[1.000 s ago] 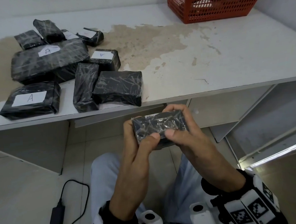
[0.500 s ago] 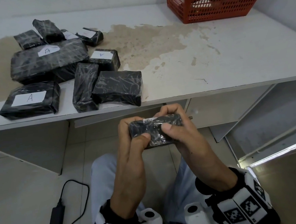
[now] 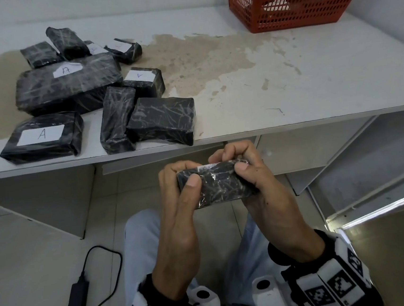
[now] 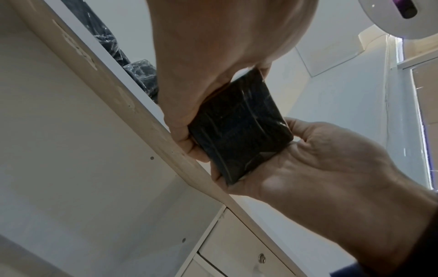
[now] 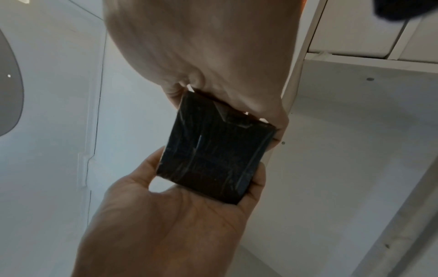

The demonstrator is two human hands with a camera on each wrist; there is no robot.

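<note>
Both hands grip one small black wrapped parcel [image 3: 217, 184], held in the air over the lap, lower than the table [image 3: 288, 90] and just in front of its front edge; left hand [image 3: 176, 204] curls round the left end, thumb pressed on the near face; right hand [image 3: 258, 189] curls round the right end, thumb at the top corner, fingers bent over the far side; no slack in either hold. White strip along the parcel's top edge; unreadable.

Risks, as judged: film wrap looks slick; turning it between the thumbs could let it slip and drop to the tiled floor, by the charger [image 3: 77, 300] and its cable; a straight lift could catch knuckles or parcel on the table lip, which lies near the fingers.

Room: widest over the stained tabletop between the heap of wrapped parcels [image 3: 161, 122] and the red basket [image 3: 288, 13]; the left side is crowded, and the nearest heap parcel sits right at the front edge, easy to nudge off; shelving to the right, well apart.
</note>
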